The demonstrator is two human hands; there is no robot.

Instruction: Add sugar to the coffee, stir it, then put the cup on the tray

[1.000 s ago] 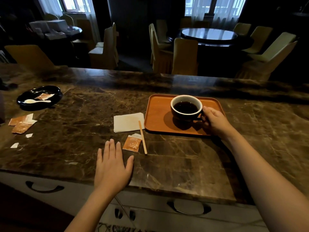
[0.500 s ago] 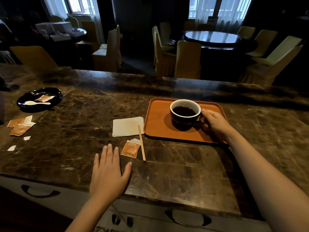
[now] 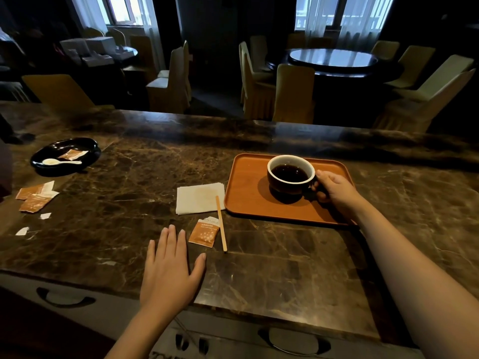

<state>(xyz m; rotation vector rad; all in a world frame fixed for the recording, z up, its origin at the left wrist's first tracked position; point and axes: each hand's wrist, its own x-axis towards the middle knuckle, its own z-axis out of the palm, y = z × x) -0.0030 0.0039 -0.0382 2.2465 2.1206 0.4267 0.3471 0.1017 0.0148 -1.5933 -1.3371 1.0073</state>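
Note:
A dark cup [image 3: 290, 174] with a white inside, full of black coffee, stands on the orange tray [image 3: 246, 198] on the marble counter. My right hand [image 3: 335, 190] is closed on the cup's handle at its right side. Left of the tray lie a white napkin [image 3: 199, 198], a wooden stir stick [image 3: 221, 222] and a torn orange sugar packet [image 3: 204, 232]. My left hand [image 3: 171, 268] rests flat on the counter with fingers spread, just left of the packet, holding nothing.
A black dish [image 3: 64, 155] with a white spoon and a sugar packet sits at the far left. More orange packets [image 3: 35, 196] and torn paper bits lie near it. Drawer handles run below the counter's front edge. Chairs and a round table stand behind.
The cup has come down a little onto the tray while my right hand keeps its hold on the handle. My left hand stays flat on the counter.

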